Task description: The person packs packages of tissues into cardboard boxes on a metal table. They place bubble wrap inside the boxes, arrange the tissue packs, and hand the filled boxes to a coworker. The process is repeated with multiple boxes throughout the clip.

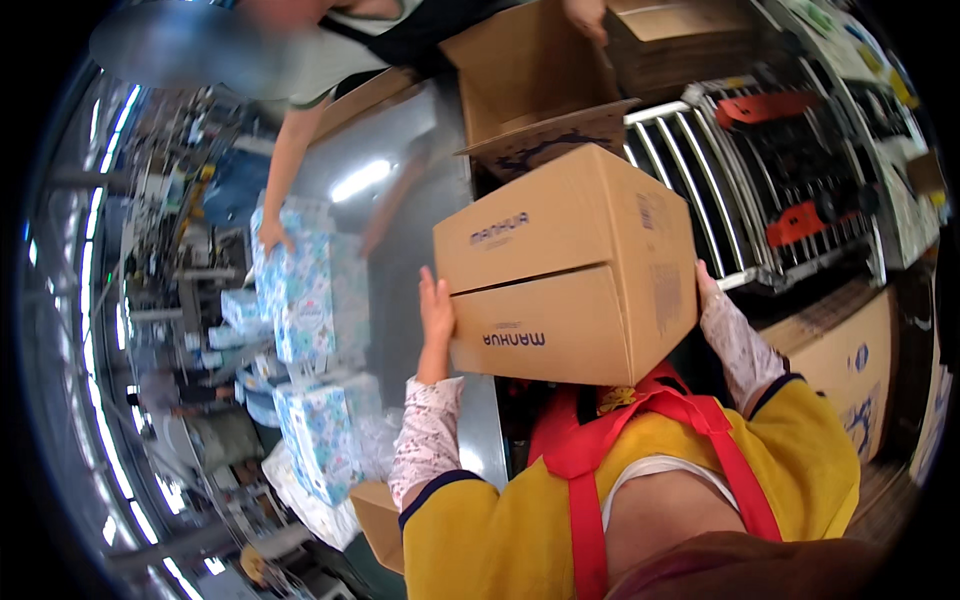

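We held the box (pixel 555 225), seam crosswise, between our left hand (pixel 437 318), fingers outstretched and nearer the surface (pixel 395 290), and our right hand (pixel 706 284), whose finger curl we could not tell.

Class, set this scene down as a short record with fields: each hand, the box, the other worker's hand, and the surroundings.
Left hand: against the left side of the box
Right hand: at its right side, partly hidden
Box state: brown cardboard, flaps closed, dark gap between them
Co-worker's hand: on a blue-and-white pack
Beyond the box: open carton
Off to the right: metal rollers
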